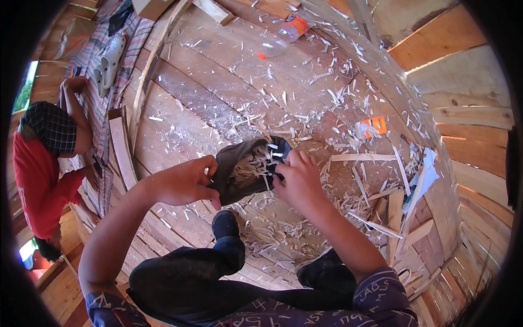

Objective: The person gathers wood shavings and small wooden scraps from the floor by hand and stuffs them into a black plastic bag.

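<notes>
A dark fabric bag [224,175] with its mouth wide open is held in front of me, above the floor. Pale curled wood shavings [251,170] lie inside it. My left hand [182,182] is closed on the bag's left rim, its thumb low and its fingers higher up. At the opposite rim, my right hand [300,180] pinches the fabric with bent fingers. The bag's underside is hidden from view.
Shavings litter the plank floor [190,131]. A plastic bottle [293,28] lies far off, and an orange-and-white packet [371,127] to the right. Wood strips [395,218] lie at right. At left, a person in red [41,185] sits by a striped cloth with clogs [111,60].
</notes>
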`<state>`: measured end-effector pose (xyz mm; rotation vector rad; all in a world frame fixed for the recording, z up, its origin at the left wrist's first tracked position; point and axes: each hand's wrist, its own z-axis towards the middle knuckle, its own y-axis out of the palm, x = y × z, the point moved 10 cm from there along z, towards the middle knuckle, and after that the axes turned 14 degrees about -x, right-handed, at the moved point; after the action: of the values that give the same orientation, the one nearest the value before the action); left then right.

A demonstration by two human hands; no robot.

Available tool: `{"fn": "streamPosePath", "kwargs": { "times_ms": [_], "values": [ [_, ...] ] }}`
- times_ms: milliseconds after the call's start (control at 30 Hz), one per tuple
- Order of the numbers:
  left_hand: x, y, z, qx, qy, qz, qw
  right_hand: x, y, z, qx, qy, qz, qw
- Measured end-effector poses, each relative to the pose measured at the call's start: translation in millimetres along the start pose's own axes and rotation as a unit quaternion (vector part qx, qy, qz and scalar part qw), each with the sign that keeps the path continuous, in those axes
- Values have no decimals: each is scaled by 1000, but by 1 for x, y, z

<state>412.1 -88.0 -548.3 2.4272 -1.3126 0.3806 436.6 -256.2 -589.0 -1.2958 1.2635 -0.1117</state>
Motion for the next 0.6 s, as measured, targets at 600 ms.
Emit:
{"fn": "streamPosePath", "kwargs": {
  "times_ms": [600],
  "values": [
    [-29,-48,-5,254,156,-90,950,-2,-82,-40,157,-138,331,920]
  ]
}}
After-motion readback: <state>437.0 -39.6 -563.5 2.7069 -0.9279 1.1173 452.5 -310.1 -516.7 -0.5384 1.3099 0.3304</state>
